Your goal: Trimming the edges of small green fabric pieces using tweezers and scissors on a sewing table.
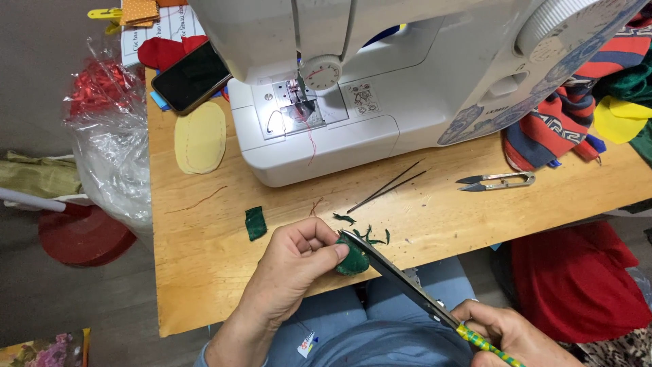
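Green felt piece (352, 262) is pinched in your left hand (299, 261); your right hand (506, 333) grips the scissors (401, 278), mid-trim. Next, turn it carefully along the edge.

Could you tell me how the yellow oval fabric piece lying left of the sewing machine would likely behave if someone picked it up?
The yellow oval fabric piece lies quite flat on the wooden table, so it is probably thin, light and floppy, drooping when lifted. Being flat, it should slide rather than roll if pushed. Its stitched outline hints at layers, perhaps giving slight body.
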